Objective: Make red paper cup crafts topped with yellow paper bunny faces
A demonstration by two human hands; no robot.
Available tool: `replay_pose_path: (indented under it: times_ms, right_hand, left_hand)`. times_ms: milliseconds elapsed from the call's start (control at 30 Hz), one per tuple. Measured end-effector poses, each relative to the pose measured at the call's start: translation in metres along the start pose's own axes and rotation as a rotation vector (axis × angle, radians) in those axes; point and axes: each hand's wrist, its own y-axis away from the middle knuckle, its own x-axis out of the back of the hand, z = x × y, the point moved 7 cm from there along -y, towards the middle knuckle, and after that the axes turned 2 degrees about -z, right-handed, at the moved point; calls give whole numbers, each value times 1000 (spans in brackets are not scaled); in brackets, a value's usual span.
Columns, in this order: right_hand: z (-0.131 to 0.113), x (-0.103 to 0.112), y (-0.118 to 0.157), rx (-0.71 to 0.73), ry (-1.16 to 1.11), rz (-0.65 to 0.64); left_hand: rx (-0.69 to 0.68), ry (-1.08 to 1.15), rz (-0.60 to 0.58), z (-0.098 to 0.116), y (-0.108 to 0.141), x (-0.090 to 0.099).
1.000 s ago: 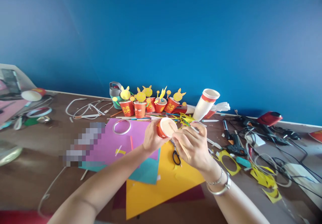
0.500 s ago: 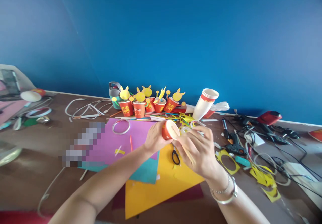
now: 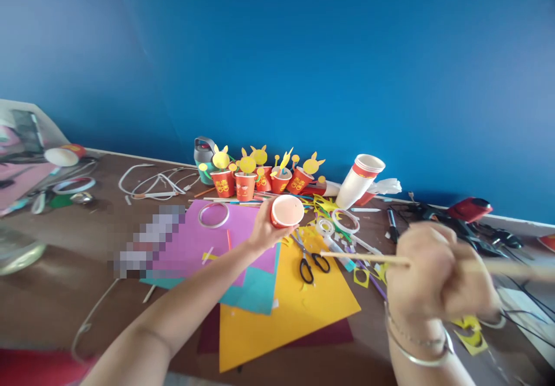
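Note:
A red paper cup (image 3: pixel 287 211) with a pale bottom or opening facing the camera is gripped by my left hand (image 3: pixel 265 227), above the purple paper (image 3: pixel 247 215). Out to the right, my right hand (image 3: pixel 436 270), blurred, is closed around a thin wooden stick (image 3: pixel 368 256); its tip points left toward the black-handled scissors (image 3: pixel 313 262). The scissors lie on a large yellow sheet (image 3: pixel 277 322). Behind my left hand stand several red cups (image 3: pixel 222 184) with yellow paper animal heads.
A tall stack of white cups (image 3: pixel 359 181) leans near the wall. Tape rolls (image 3: pixel 346 222) and yellow scraps lie in the middle. On the right are black cables and a red tool (image 3: pixel 469 209). A grey-green bottle (image 3: pixel 204 158) stands behind the decorated cups.
My right hand has moved away from the cup to the right with the stick. The cup remains in my left hand, and the scissors show more fully.

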Motion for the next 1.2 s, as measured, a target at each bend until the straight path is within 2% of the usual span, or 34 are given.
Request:
replay_pose_path:
  times_ms: [33, 67, 133, 233, 300, 367, 433, 467, 533, 600, 633, 733, 867, 967, 1033, 1200]
  right_hand:
    - [13, -2, -9, -51, 111, -18]
    - [29, -14, -18, -114, 210, -147]
    - [65, -43, -26, -237, 383, -489]
    - [108, -73, -13, -297, 753, -926]
    - [123, -80, 1, -320, 961, -1091]
    - [124, -83, 10, -302, 1107, -1080]
    - [111, -94, 19, -177, 1034, -1067]
    - [102, -102, 28, -106, 926, -1109]
    - [89, -118, 54, -65, 705, -1289]
    - [79, -129, 82, -48, 616, -1496]
    - [76, -132, 90, -25, 639, -1523]
    - [73, -138, 101, -10, 733, -1503]
    - [77, -140, 101, -33, 728, -1474]
    - [77, -138, 89, -34, 617, -1384]
    - [77, -135, 82, -85, 514, -1336]
    - [70, -134, 78, -217, 281, -1273]
  left_hand:
    - [-10, 54, 13, -3, 1, 1]
    - [-18, 99, 6, -5, 2, 1]
    - [-36, 164, -20, -6, 4, -1]
    - [-38, 211, -65, -6, 6, -3]
    - [-23, 199, -70, -6, 6, -3]
    - [-9, 168, -45, -7, 5, -2]
    - [0, 154, -16, -7, 4, 1]
    - [6, 160, -10, -7, 3, 1]
    - [36, 194, -8, -8, 1, 0]
    - [112, 250, -21, -13, 0, -2]
    - [163, 288, -31, -16, -1, -4]
    - [326, 461, -45, -25, -2, -11]
    - [563, 766, 20, -33, -3, -15]
    - [729, 920, 55, -34, -1, -17]
    - [804, 992, 110, -34, 0, -15]
    - [896, 1141, 302, -33, 4, -10]
